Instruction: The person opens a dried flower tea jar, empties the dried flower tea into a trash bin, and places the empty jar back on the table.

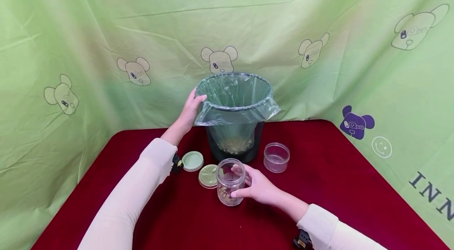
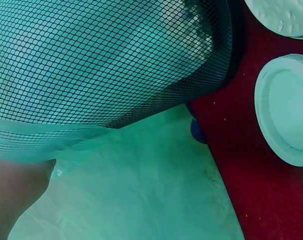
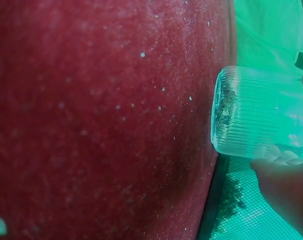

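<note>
My left hand (image 1: pixel 190 106) grips the left rim of a black mesh trash bin (image 1: pixel 212 139), thumb over the edge. A clear plastic bag (image 1: pixel 244 115) lines the bin and folds out over its rim; pale bits show low inside through the mesh. In front of the bin, my right hand (image 1: pixel 258 185) holds a ribbed clear jar (image 1: pixel 228 189) from its right side, fingers behind and thumb in front. The jar is upright and uncovered, with brownish bits at its bottom. In the right wrist view the jar (image 3: pixel 246 115) has its base close to the red cloth.
A pale green lid (image 1: pixel 192 161) and a yellowish-green lid (image 1: pixel 207 176) lie left of the jar. To its right stands a short clear container (image 1: pixel 276 166). Red cloth (image 1: pixel 283 226) covers the table, dotted with small crumbs. A green curtain (image 1: pixel 163 17) hangs behind.
</note>
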A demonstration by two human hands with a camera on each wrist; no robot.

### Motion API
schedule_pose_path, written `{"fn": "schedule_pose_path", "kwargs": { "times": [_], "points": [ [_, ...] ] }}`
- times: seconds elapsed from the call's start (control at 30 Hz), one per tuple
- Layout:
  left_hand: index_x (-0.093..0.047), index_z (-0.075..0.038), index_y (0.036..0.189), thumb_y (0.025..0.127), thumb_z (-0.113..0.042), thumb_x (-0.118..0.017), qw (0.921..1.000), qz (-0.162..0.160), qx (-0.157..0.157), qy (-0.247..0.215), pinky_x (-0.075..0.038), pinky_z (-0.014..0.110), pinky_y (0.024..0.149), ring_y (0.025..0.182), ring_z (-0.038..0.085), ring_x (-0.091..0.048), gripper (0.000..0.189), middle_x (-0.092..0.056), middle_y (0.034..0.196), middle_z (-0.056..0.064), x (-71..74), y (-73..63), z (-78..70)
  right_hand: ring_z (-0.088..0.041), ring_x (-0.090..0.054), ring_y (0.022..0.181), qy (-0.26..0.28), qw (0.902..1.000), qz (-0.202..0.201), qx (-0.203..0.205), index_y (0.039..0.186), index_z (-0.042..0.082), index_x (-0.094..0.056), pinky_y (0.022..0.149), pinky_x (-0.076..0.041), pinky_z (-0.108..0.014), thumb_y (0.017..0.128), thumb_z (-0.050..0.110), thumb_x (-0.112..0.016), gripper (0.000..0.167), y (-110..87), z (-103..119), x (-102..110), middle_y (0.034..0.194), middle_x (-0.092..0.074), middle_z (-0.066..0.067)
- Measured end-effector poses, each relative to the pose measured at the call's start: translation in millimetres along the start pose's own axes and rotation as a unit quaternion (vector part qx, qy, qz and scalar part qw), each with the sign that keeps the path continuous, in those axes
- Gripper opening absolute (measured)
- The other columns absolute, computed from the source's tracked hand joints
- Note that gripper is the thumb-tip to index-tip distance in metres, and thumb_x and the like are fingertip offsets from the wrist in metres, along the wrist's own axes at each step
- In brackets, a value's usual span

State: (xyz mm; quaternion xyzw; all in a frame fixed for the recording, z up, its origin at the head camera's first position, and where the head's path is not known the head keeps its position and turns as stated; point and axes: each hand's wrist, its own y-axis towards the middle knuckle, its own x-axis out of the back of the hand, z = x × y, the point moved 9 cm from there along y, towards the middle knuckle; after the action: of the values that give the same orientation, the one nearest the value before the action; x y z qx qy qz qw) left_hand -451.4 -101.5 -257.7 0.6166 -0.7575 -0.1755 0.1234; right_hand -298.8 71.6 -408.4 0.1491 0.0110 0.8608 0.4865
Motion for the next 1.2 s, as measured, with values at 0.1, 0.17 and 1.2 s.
{"fn": "schedule_pose_path", "kwargs": {
  "times": [0.1, 0.17, 1.2],
  "points": [
    [-0.025, 0.000, 0.151, 0.094, -0.012, -0.045, 0.9999, 0.005, 0.007, -0.007, -0.031, 0.029, 0.105, 0.127, 0.037, -0.036, 0.062, -0.037, 0.145, 0.027, -0.8, 0.8, 0.2, -0.038, -0.041, 0.132, 0.000, 1.0000, -0.003, -0.003, 0.138, -0.010, -0.042, 0.107, -0.032, -0.046, 0.076, 0.007, -0.082, 0.076, -0.8, 0.6, 0.1, 0.137, -0.047, -0.029],
    [-0.024, 0.002, 0.151, 0.094, -0.010, -0.044, 0.9999, 0.007, 0.009, -0.006, -0.031, 0.030, 0.105, 0.127, 0.037, -0.035, 0.062, -0.036, 0.145, 0.029, -1.1, 1.5, -0.3, -0.038, -0.042, 0.131, -0.001, 1.0000, -0.006, -0.002, 0.138, -0.010, -0.042, 0.107, -0.032, -0.046, 0.076, 0.007, -0.082, 0.076, -1.1, 1.2, 0.5, 0.137, -0.047, -0.029],
    [-0.021, 0.011, 0.148, 0.093, -0.008, -0.044, 0.9999, 0.012, -0.010, -0.003, -0.026, 0.037, 0.109, 0.133, 0.046, -0.029, 0.062, -0.032, 0.145, 0.035, -11.1, -13.2, -28.4, -0.034, -0.059, 0.113, -0.039, 0.9973, -0.061, 0.010, 0.129, -0.010, -0.051, 0.090, -0.048, -0.023, 0.074, 0.007, -0.083, 0.065, -21.8, 37.8, 48.7, 0.122, -0.060, -0.025]
  ]
}}
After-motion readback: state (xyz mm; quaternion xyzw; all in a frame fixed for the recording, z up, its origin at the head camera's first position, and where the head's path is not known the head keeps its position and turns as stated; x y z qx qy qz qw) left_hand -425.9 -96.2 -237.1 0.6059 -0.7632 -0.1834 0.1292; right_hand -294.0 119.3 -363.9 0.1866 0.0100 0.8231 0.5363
